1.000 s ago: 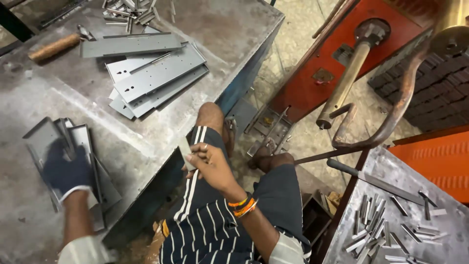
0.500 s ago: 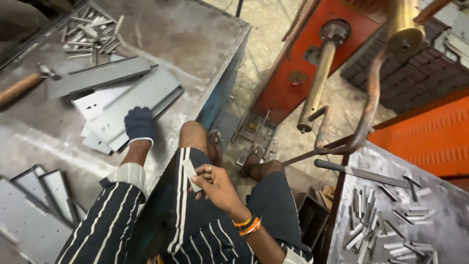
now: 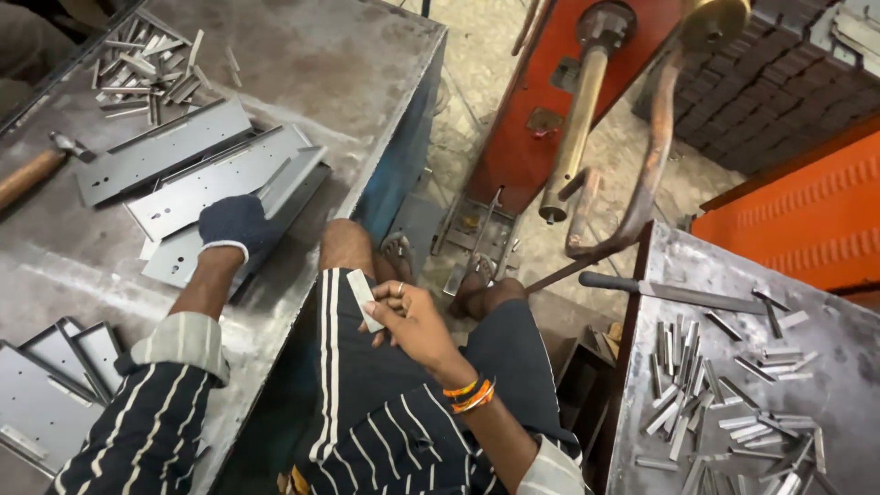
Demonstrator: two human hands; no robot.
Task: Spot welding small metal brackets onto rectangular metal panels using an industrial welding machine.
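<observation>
My left hand [image 3: 234,225], in a dark blue glove, rests on a stack of long grey sheet-metal plates [image 3: 215,183] on the left steel table [image 3: 302,64]. Its fingers lie over the edge of a plate; whether they grip it is unclear. My right hand [image 3: 408,316], bare with a ring and orange bangles at the wrist, pinches a small flat metal strip [image 3: 363,295] above my lap. I sit in striped clothes between two tables.
A hammer [image 3: 37,170] lies at the left table's far-left edge, a heap of small strips [image 3: 147,73] behind it, folded plates [image 3: 46,385] at front left. The right table [image 3: 830,330] holds several small strips [image 3: 724,403] and a file [image 3: 678,291]. A red spot-welding machine [image 3: 587,110] stands ahead.
My left hand swung from the folded plates at front left up to the stack of long plates. The right hand stayed over my lap holding the strip. The view tilted.
</observation>
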